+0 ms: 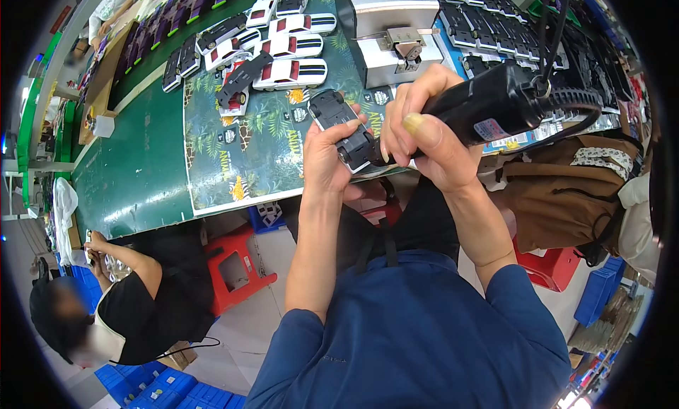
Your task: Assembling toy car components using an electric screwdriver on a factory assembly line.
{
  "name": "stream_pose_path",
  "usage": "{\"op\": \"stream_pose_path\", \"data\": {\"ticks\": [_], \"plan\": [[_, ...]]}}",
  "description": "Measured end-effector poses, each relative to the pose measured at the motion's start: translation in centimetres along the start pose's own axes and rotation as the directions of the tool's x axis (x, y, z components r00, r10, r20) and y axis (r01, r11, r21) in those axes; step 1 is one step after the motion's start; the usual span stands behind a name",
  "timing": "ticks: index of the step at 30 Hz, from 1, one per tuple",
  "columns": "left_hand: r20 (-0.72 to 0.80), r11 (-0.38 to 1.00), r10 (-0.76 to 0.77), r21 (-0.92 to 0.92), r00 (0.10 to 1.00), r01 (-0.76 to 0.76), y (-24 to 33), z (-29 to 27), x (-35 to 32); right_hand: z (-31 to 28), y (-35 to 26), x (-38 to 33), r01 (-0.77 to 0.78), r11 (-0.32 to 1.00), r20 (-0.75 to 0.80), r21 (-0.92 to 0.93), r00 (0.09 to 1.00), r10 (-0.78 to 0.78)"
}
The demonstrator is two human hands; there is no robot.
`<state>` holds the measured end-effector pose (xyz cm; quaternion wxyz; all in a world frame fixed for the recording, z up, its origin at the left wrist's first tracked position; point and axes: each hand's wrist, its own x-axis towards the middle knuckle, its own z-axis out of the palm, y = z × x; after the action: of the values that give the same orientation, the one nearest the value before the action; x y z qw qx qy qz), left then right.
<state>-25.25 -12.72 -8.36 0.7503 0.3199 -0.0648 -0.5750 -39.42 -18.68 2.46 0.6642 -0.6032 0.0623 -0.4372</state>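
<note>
A green bench [134,179] carries a printed mat [265,172] and a metal fixture [396,16]. A black electric screwdriver [484,101] sits in the tightly wrapped right hand [433,130]; just beside it, the half-curled left hand [327,158] pinches a toy car [331,110], underside up, over the mat's near part.

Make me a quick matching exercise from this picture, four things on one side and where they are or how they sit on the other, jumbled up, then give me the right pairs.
Column one
1. Black handheld tool
2. Toy car nearest the person
3. Metal fixture
4. Patterned sheet

Column two
A. Standing just beyond the right hand
B. Lying over part of the green tabletop
C. Gripped in the right hand
D. Underside up in the left hand

Right pairs: 1-C, 2-D, 3-A, 4-B
</note>
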Motion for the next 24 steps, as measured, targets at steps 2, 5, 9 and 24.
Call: {"op": "stream_pose_path", "data": {"ticks": [2,5,9,24], "plan": [[-0.024,0.985,-0.111,-0.136,0.993,0.107,-0.1,-0.3,0.6,-0.2,0.6,0.2,0.022,1.000,0.022,-0.008,1.000,-0.021],[-0.064,0.978,-0.165,-0.143,0.984,0.154,0.1,-0.4,1.1,0.0,1.0,0.6,0.034,0.999,0.031,0.036,0.999,-0.035],[-0.063,0.981,-0.148,-0.132,0.987,0.139,1.5,-0.6,0.9,0.0,1.5,1.3,-0.032,0.995,0.073,0.092,0.997,0.025],[0.060,1.000,-0.028,0.014,0.998,0.028,-0.5,-0.4,0.3,0.0,2.4,-1.0,0.083,0.956,0.112,0.281,0.987,-0.118]]}}
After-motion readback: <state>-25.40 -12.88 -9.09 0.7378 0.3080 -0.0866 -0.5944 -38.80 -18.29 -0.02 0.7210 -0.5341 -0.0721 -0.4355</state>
